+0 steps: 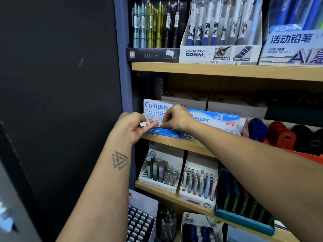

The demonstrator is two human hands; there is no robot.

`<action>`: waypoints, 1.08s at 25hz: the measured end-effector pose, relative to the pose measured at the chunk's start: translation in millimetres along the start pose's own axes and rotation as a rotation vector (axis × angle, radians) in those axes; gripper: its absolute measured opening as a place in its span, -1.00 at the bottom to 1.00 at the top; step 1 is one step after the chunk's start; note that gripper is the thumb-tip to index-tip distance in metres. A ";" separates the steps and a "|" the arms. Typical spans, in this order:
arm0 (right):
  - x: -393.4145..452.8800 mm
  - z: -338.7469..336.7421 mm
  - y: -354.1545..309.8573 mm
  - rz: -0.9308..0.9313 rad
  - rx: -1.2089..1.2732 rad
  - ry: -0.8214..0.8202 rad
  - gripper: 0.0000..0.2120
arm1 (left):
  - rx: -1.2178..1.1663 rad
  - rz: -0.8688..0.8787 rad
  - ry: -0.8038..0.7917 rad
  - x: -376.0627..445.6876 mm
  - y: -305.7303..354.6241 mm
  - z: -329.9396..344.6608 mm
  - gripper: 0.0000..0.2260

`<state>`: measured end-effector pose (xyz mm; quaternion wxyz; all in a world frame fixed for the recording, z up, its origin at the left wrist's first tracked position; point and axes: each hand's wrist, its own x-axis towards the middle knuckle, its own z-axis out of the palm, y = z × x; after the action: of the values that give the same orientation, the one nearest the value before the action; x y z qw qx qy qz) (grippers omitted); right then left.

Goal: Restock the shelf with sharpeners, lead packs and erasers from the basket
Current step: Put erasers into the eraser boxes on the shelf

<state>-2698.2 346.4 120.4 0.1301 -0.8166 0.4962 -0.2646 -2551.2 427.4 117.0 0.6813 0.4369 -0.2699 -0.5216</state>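
At the Campus eraser box (161,132), the left hand (133,127) pinches a small eraser (144,123); the right hand (175,117), just right, pinches another over the box.

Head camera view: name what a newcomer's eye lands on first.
Two hands meet at the blue Campus eraser box on the middle shelf: the left hand pinches a small eraser, the right hand reaches into the box. Right of it stand the Pilot eraser box and red, blue and black sharpeners.
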 end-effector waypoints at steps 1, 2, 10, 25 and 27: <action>0.9 3.8 -2.2 0.002 -0.032 0.020 -0.90 | -0.009 -0.009 -0.009 -0.8 0.3 -0.3 -0.72; 0.9 6.8 -3.5 0.009 -0.040 0.029 -0.92 | -0.022 -0.018 -0.024 -1.6 0.4 0.1 -0.76; -16.4 -24.6 4.7 0.092 0.356 0.089 -0.76 | -0.028 -0.079 -0.186 -7.6 -5.6 12.8 -0.66; -58.1 -101.5 62.9 -0.080 0.297 -0.068 -0.76 | 0.116 -0.191 -0.367 -22.8 -37.2 72.4 -0.83; -59.1 -103.4 64.0 -0.076 0.300 -0.062 -0.75 | 0.190 -0.167 -0.346 -22.7 -38.3 73.8 -0.82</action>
<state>-2825.4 373.2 157.5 0.2559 -0.8138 0.4157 -0.3152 -2637.2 422.9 120.3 0.5350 0.4241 -0.3937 -0.6155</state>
